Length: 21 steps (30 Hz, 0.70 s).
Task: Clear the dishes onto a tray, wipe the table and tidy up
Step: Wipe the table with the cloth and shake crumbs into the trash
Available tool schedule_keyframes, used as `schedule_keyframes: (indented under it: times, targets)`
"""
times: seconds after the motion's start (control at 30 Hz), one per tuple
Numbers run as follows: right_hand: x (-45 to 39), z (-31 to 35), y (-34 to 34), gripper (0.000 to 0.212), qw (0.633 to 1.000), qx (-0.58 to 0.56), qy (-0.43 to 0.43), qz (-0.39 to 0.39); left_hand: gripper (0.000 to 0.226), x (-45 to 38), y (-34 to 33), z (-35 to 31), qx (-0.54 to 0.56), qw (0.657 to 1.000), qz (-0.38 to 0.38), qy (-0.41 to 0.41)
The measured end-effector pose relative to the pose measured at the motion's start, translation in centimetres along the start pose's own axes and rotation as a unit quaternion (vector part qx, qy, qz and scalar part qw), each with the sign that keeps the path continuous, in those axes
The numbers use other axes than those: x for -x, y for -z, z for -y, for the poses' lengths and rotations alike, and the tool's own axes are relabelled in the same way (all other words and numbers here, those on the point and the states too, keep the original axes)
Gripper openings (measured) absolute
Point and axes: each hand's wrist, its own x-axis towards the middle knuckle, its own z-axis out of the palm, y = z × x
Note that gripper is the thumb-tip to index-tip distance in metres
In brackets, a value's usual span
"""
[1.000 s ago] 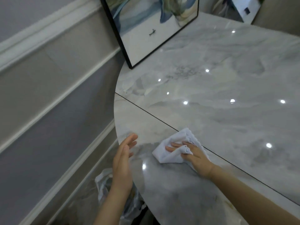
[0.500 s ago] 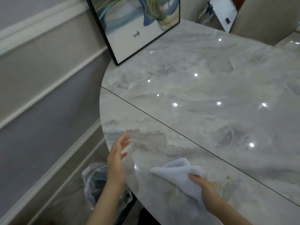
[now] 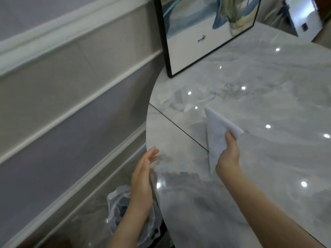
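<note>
My right hand (image 3: 228, 154) grips a white cloth (image 3: 215, 133) that lies across the thin dark seam of the glossy grey marble table (image 3: 259, 108). The cloth is folded to a point aimed away from me. My left hand (image 3: 143, 178) hovers at the table's curved left edge, palm turned toward the table, fingers straight and holding nothing. No dishes or tray are in view.
A black-framed picture (image 3: 200, 33) stands on the far left of the table, leaning against the panelled wall (image 3: 71, 86). A bin lined with a white bag (image 3: 118, 210) sits on the floor below my left hand. White furniture (image 3: 302, 17) shows beyond the table's far end.
My right hand has carried the cloth away from me, from the near table section up across the seam. My left hand has stayed at the table's edge. The camera has swung left.
</note>
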Motion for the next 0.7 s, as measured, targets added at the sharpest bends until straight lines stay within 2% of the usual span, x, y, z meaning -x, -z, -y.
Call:
schedule_keyframes:
  times: [0.13, 0.2, 0.27, 0.33, 0.43, 0.5, 0.6, 0.7]
  targets:
    - [-3.6, -0.4, -7.4, 0.059, 0.988, 0.134, 0.001, -0.082, 0.047, -3.1, 1.3, 0.3, -0.007, 1.0, 0.006, 0.001]
    - [-4.7, -1.4, -9.5, 0.048, 0.973, 0.218, 0.032, -0.064, 0.046, -4.5, 2.1, 0.7, 0.006, 1.0, -0.002, -0.003]
    - [-5.6, -2.1, -11.2, 0.039, 0.967, 0.243, 0.057, -0.044, 0.043, -5.6, 2.4, 1.1, 0.015, 1.0, -0.01, 0.0]
    - [-6.6, -2.2, -13.1, 0.044, 0.963, 0.261, 0.059, -0.029, 0.043, -6.3, 2.7, 1.7, 0.025, 1.0, -0.013, 0.011]
    - [-7.6, -2.0, -15.4, 0.054, 0.956, 0.286, 0.049, 0.03, 0.045, -6.7, 3.0, 2.4, 0.041, 0.999, -0.009, 0.007]
    - [-7.3, -2.1, -15.9, 0.053, 0.943, 0.31, 0.086, 0.086, 0.045, -6.7, 3.3, 2.7, 0.038, 0.999, -0.013, 0.006]
    - [-6.3, -2.6, -15.2, 0.042, 0.885, 0.391, 0.17, 0.186, 0.045, -6.7, 3.9, 2.8, 0.024, 0.999, -0.022, 0.012]
    - [-5.1, -3.0, -13.0, 0.027, 0.856, 0.389, 0.191, 0.28, 0.048, -6.4, 4.1, 2.4, 0.02, 0.999, -0.027, 0.014]
